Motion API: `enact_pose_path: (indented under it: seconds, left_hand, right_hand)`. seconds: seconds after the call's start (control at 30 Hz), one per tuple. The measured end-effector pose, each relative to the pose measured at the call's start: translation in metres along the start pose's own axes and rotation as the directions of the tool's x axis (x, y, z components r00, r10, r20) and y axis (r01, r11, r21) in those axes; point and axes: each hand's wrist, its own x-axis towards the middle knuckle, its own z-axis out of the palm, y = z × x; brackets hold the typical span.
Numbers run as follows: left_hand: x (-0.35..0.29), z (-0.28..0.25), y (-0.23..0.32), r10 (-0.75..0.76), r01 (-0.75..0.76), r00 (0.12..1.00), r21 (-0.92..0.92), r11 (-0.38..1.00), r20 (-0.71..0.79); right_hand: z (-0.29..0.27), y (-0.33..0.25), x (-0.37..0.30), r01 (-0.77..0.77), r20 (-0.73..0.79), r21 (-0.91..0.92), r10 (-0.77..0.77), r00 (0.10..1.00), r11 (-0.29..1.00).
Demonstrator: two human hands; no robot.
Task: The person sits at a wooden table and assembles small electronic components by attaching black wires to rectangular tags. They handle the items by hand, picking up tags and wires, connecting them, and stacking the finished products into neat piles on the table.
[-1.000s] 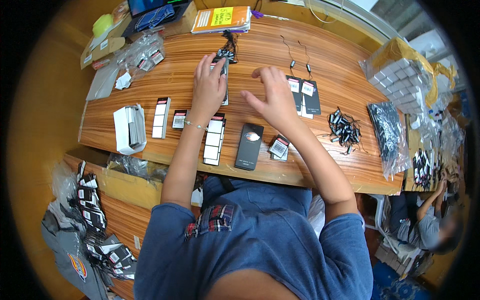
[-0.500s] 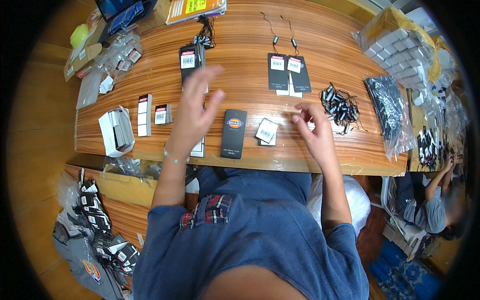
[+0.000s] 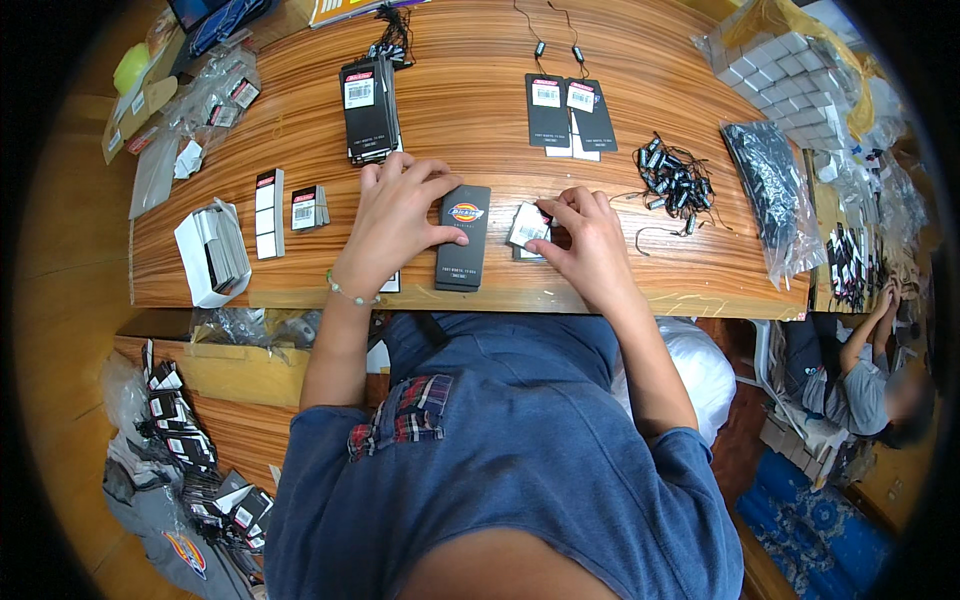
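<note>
My left hand (image 3: 400, 215) is at the left edge of a dark hang tag (image 3: 461, 255) with a coloured oval logo, lying on the table. Its thumb rests on the tag's face, its index finger reaches the upper corner, and a gap shows between them. To the right, my right hand (image 3: 590, 240) has thumb and index finger on either side of a small white barcode card (image 3: 527, 224), which lies on a small pile. Partly behind my left wrist, a white-and-black card (image 3: 391, 284) shows only at its edge.
Beyond my left hand stands a stack of dark barcoded tags (image 3: 370, 115). Two strung dark tags (image 3: 547, 115) lie farther back. Black string loops (image 3: 675, 182) are heaped at right, near a bagged dark bundle (image 3: 770, 200). A white box of cards (image 3: 212, 255) stands left. Another person (image 3: 860, 370) sits far right.
My left hand has come down from above the tag stack to the logo tag. My right hand has moved left onto the small barcode card. The whole view has shifted slightly.
</note>
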Motion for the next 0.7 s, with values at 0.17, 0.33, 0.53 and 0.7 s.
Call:
enact_pose_path:
  seconds: [0.17,0.33,0.53,0.7]
  left_hand:
    - [-0.0015,0.0028,-0.0013,0.026,-0.028,0.996,-0.028,0.999,-0.082]
    - [-0.0058,0.0044,-0.0008,0.013,-0.017,0.997,-0.05,0.999,-0.076]
    - [-0.0031,0.0059,-0.0018,-0.007,0.003,0.996,-0.038,0.999,-0.086]
    - [-0.0027,0.0066,0.0003,-0.04,0.034,0.988,-0.041,0.999,-0.152]
  right_hand:
    - [0.0011,0.0021,0.0009,-0.026,0.002,0.136,0.026,1.0,0.99]
    - [0.0038,0.0039,0.0025,0.005,-0.048,0.134,0.002,0.999,0.991]
    - [0.0056,0.0054,0.0028,-0.007,-0.086,0.218,0.026,0.996,0.976]
    - [0.0055,0.0068,0.0025,-0.016,-0.086,0.239,0.038,0.996,0.971]
